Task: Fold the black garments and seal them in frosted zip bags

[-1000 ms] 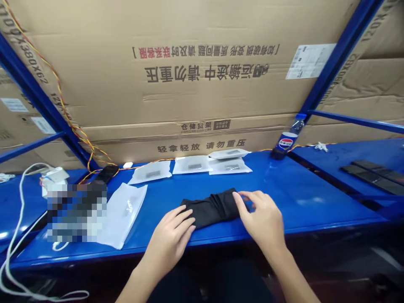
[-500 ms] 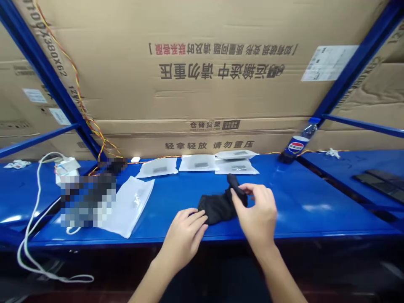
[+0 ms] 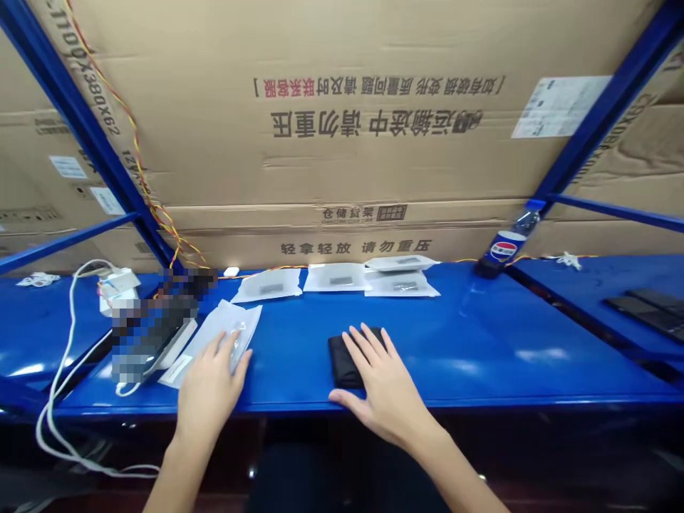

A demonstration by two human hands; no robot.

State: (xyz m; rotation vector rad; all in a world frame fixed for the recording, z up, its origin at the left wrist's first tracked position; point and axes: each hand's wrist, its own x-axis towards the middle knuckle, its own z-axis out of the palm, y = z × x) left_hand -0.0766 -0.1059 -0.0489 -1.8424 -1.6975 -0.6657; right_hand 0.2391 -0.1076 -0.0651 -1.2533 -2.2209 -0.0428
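Blue steel shelving (image 3: 90,135) holding cardboard cartons (image 3: 374,171) rises behind a blue bench (image 3: 481,356). Along the back edge of the bench lie white pouches (image 3: 336,278), with a Pepsi bottle (image 3: 505,246) further right. Compared with the earlier views, the black cloth (image 3: 345,360) is no longer a loose bundle: it now lies as a flat, compact folded pad near the front edge, at mid-bench. The left hand (image 3: 211,388) has moved off the cloth and rests on a second white pouch (image 3: 240,317) near the front edge, left of the cloth; it is open, fingers spread, not clenched. The right hand (image 3: 382,381) lies palm down on the cloth, fingers wide apart, pressing rather than gripping
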